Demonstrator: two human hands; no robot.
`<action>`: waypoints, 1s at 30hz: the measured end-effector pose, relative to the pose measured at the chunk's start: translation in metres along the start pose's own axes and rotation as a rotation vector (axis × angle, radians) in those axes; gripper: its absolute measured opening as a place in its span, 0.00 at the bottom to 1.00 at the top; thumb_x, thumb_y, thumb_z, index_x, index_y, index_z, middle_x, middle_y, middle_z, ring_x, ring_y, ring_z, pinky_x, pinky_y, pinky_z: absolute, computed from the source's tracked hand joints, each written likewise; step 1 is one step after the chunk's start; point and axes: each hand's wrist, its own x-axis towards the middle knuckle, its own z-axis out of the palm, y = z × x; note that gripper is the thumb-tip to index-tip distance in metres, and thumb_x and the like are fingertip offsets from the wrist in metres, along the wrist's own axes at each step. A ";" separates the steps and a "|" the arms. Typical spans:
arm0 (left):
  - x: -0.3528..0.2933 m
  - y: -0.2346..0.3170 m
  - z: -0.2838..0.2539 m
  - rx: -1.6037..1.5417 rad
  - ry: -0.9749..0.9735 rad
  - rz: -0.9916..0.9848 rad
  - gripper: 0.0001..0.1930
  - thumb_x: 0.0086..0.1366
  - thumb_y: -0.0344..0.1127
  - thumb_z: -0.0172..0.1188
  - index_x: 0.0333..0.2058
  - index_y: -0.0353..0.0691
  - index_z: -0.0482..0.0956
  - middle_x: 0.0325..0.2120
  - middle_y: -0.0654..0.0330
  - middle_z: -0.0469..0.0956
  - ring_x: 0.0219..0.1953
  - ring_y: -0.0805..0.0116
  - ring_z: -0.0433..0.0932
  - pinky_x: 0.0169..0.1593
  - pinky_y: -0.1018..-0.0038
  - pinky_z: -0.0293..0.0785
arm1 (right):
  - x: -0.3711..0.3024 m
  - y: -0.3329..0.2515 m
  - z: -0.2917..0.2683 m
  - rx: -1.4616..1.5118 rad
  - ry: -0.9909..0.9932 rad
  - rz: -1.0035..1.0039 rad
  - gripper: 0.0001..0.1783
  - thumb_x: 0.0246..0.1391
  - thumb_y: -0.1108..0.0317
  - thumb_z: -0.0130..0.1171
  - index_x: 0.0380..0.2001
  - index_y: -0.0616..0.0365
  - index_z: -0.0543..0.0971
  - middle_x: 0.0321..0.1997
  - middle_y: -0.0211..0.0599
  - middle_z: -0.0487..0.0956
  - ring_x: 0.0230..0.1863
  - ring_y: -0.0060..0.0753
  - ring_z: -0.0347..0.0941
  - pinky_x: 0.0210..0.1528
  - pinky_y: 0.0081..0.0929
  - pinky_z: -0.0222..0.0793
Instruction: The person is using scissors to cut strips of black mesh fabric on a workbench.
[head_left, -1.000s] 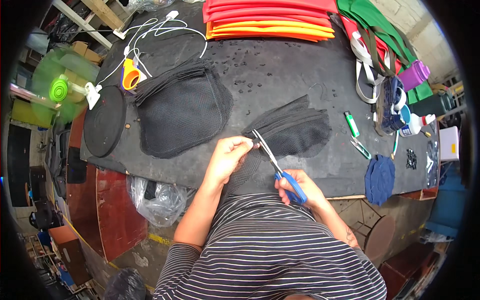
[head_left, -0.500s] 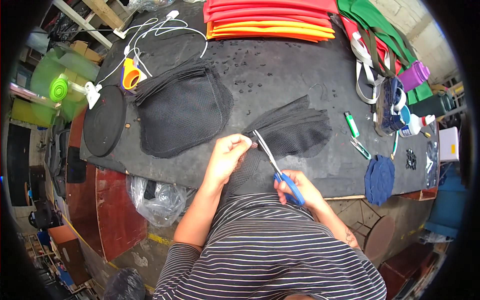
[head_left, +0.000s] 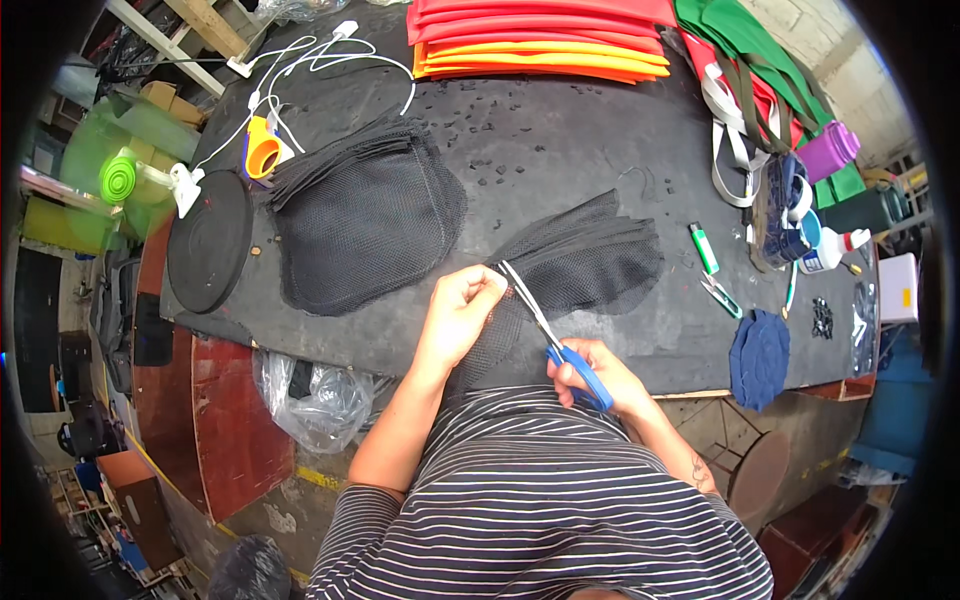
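My left hand (head_left: 460, 308) pinches the edge of a black mesh fabric piece (head_left: 492, 338), which hangs down toward my lap. In my right hand (head_left: 592, 372) is a pair of scissors (head_left: 540, 318) with blue handles. Its blades point up and left, the tips right beside my left fingertips at the edge of the mesh. Just beyond the blades a fanned bundle of black mesh pieces (head_left: 600, 262) lies on the table. To the left rests a larger stack of black mesh panels (head_left: 365, 225) with stitched borders.
Small black scraps (head_left: 490, 165) dot the dark table behind the mesh. Red and orange folded fabric (head_left: 540, 45) is stacked at the far edge. On the right are a green lighter (head_left: 703, 248), thread snips (head_left: 722, 297), navy fabric (head_left: 760, 360) and a white bottle (head_left: 832, 252). A small fan (head_left: 125, 177) spins at left.
The scissors have shifted slightly to the left, their tips closer to my left fingers. My left hand has barely moved and keeps its pinch on the mesh.
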 end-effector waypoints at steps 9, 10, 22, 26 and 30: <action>-0.002 0.006 0.002 -0.013 -0.015 -0.008 0.07 0.60 0.32 0.52 0.26 0.35 0.75 0.14 0.72 0.69 0.15 0.86 0.61 0.20 0.87 0.55 | 0.002 -0.004 0.005 -0.009 0.096 0.063 0.12 0.46 0.63 0.60 0.21 0.58 0.71 0.13 0.25 0.69 0.13 0.15 0.66 0.15 0.12 0.63; -0.002 0.006 0.001 -0.013 -0.014 -0.009 0.07 0.60 0.32 0.52 0.26 0.35 0.75 0.14 0.72 0.69 0.15 0.86 0.61 0.20 0.87 0.55 | 0.001 -0.005 0.005 -0.033 0.107 0.071 0.12 0.46 0.64 0.61 0.21 0.58 0.71 0.12 0.25 0.69 0.12 0.15 0.66 0.14 0.12 0.63; -0.004 0.006 0.029 -0.238 -0.212 0.001 0.09 0.59 0.29 0.53 0.36 0.40 0.62 0.17 0.69 0.65 0.17 0.84 0.63 0.19 0.86 0.59 | 0.029 -0.035 0.003 -0.014 0.293 -0.386 0.12 0.38 0.78 0.61 0.27 0.60 0.69 0.25 0.31 0.74 0.26 0.22 0.71 0.31 0.20 0.70; -0.005 0.005 0.012 -0.213 -0.415 -0.139 0.09 0.62 0.37 0.51 0.29 0.38 0.70 0.18 0.65 0.71 0.21 0.79 0.69 0.26 0.83 0.67 | 0.021 -0.070 -0.018 -0.010 0.488 -0.659 0.12 0.38 0.73 0.62 0.28 0.59 0.70 0.24 0.31 0.73 0.26 0.24 0.72 0.31 0.21 0.69; -0.010 0.005 -0.016 -0.132 -0.558 -0.182 0.08 0.60 0.33 0.52 0.31 0.32 0.72 0.21 0.60 0.74 0.24 0.76 0.72 0.31 0.80 0.69 | -0.004 -0.105 -0.064 -0.006 0.597 -0.880 0.15 0.36 0.74 0.58 0.31 0.60 0.68 0.25 0.31 0.70 0.26 0.24 0.69 0.34 0.23 0.65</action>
